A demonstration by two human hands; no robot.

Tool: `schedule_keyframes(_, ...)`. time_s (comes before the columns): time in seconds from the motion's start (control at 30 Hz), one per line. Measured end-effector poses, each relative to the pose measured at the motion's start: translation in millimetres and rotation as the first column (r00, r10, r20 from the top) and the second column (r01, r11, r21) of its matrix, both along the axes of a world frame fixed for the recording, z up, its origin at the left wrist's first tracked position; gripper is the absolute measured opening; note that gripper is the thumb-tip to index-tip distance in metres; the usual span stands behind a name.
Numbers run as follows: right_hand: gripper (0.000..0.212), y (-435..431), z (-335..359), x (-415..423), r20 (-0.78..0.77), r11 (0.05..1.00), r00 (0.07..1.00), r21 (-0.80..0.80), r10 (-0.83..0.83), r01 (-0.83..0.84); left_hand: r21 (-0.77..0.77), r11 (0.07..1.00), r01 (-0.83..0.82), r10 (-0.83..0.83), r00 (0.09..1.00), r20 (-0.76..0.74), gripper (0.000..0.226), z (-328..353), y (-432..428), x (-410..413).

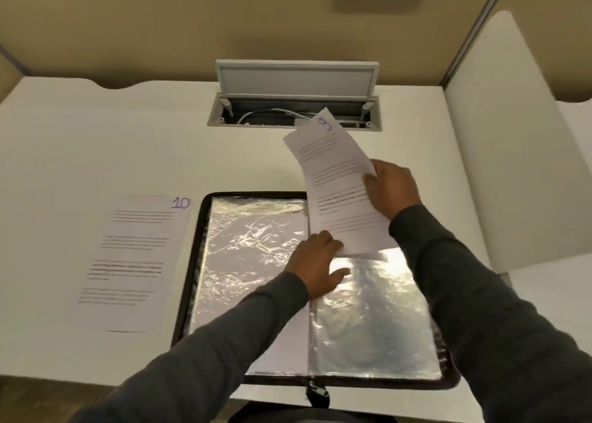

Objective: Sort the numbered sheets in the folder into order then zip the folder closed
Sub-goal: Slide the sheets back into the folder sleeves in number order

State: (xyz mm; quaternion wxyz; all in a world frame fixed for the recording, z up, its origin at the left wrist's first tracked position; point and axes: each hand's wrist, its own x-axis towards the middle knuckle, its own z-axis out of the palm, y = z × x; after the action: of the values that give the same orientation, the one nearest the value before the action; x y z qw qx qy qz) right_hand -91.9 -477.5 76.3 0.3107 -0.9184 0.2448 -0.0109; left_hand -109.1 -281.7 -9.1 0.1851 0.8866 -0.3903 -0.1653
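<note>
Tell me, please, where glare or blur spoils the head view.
Head view: glare whitens the folder's plastic sleeves; printed lines on sheet 10 and sheet 9 are blurred, though both handwritten numbers read; wide-angle distortion bows the desk edges.

Open zip folder [194,262] with shiny plastic sleeves [250,262] flat on white desk [64,150], sheet marked 10 [137,262] lying just left of it, sheet marked 9 [339,191] pinched at its right edge by right hand [392,188], left hand [315,265] at its lower corner, open cable hatch [294,111] behind

Open desk [80,140] is seen beyond the sheet marked 10 [137,262]; passage is blocked at the back by a raised cable-hatch lid [294,78], at right by a white partition [499,153].
</note>
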Motion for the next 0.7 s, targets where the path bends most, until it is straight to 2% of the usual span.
schedule_keyframes(0.1,0.029,-42.7,5.8,-0.3,0.041,0.998,0.999,-0.065,-0.021,0.024,0.054,0.998,-0.036,0.033,0.998,0.048,0.059,-15.4,-42.8,25.3)
schedule_keyframes(0.2,0.028,-77.7,12.0,-0.7,0.134,0.995,0.988,-0.045,-0.08,0.087,0.114,0.989,-0.094,0.081,0.99,0.114,0.063,-24.0,-73.2,50.2)
schedule_keyframes(0.27,0.028,-96.6,17.0,0.0,0.207,0.991,0.97,-0.012,-0.127,0.132,0.14,0.982,-0.129,0.106,0.982,0.158,0.058,-23.4,-86.1,61.2)
schedule_keyframes(0.37,0.028,-116.2,24.7,0.5,0.302,0.982,0.935,0.074,-0.188,0.173,0.139,0.984,-0.115,0.08,0.97,0.231,0.038,-16.9,-95.3,69.6)
schedule_keyframes(0.5,0.026,-131.9,27.2,0.1,0.379,0.968,0.893,0.162,-0.242,0.193,0.118,0.985,-0.124,0.091,0.964,0.249,0.019,-10.7,-100.2,73.5)
schedule_keyframes(0.7,0.02,-132.4,27.2,6.7,0.431,0.88,0.816,0.439,-0.384,0.182,0.083,0.994,-0.065,0.036,0.95,0.31,0.013,-5.9,-98.3,75.9)
